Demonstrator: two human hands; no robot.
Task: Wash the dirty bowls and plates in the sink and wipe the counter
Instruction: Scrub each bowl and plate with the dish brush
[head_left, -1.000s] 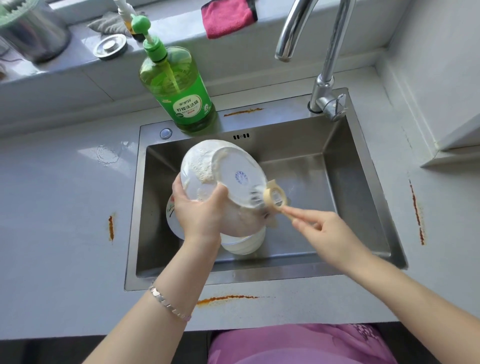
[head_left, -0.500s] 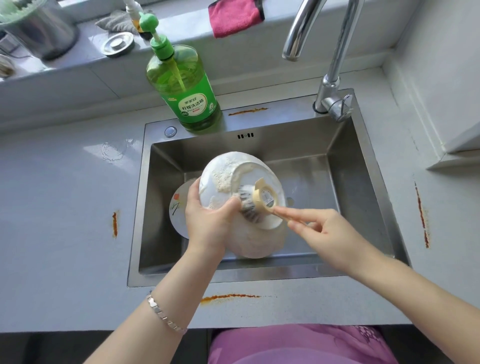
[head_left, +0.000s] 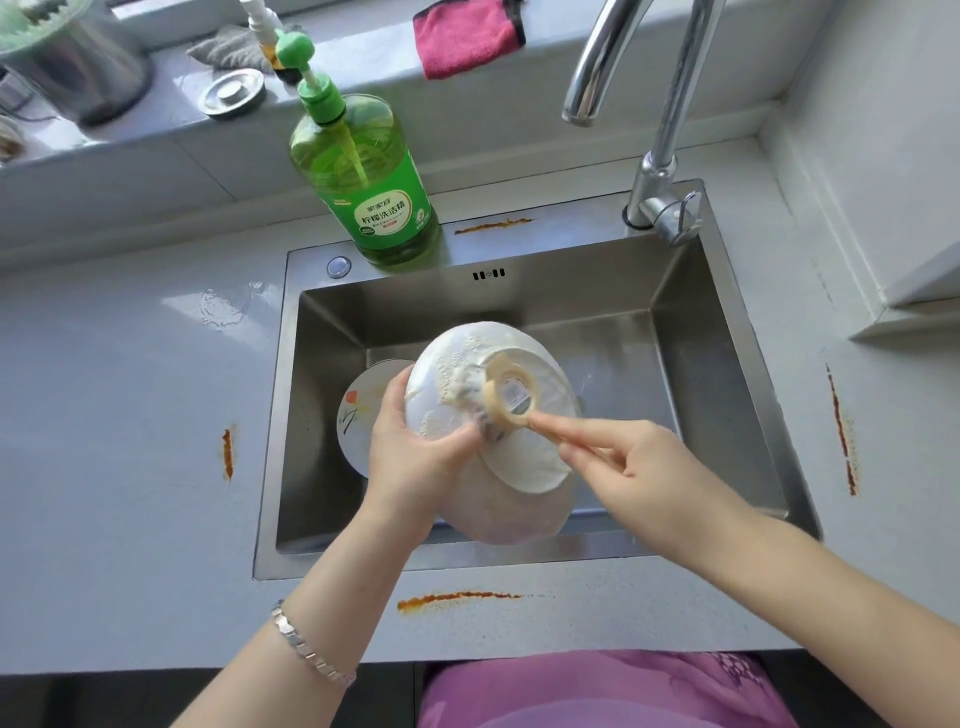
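Head view: I see left hand (head_left: 415, 457) grip curled round the upturned bowl (head_left: 519, 462) over mid-sink (head_left: 727, 389). Right hand (head_left: 639, 473) grip pinches the brush (head_left: 511, 397), its head on the bowl's foot. Sink's right half is open; plate (head_left: 358, 415) lies left. A second ago the brush sat at the bowl's edge.

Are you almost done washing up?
Not nearly. Nothing looks finished yet. The left hand holds a foamy bowl in the sink while the right hand scrubs it with a brush. A flowered plate waits underneath, and orange stains on the counter are unwiped.
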